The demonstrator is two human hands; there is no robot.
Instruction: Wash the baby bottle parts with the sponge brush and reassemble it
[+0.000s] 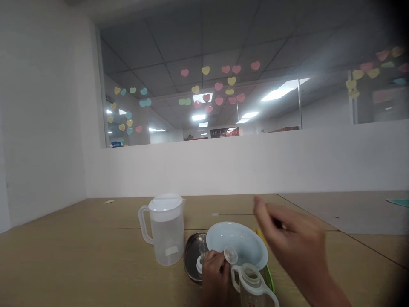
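My left hand is closed round a small clear bottle part with a white ring, low at the frame's bottom centre. A clear teat sticks up beside its fingers. Just right of it stands a clear baby bottle with white handles, open at the top. My right hand is raised above the table, blurred by motion, fingers loosely spread with nothing seen in them. Behind both hands sits a pale blue bowl next to a dark metal dish.
A translucent lidded pitcher stands left of the dish on the wooden table. Something yellow and green lies behind the bowl. A white partition wall with a window runs behind the table.
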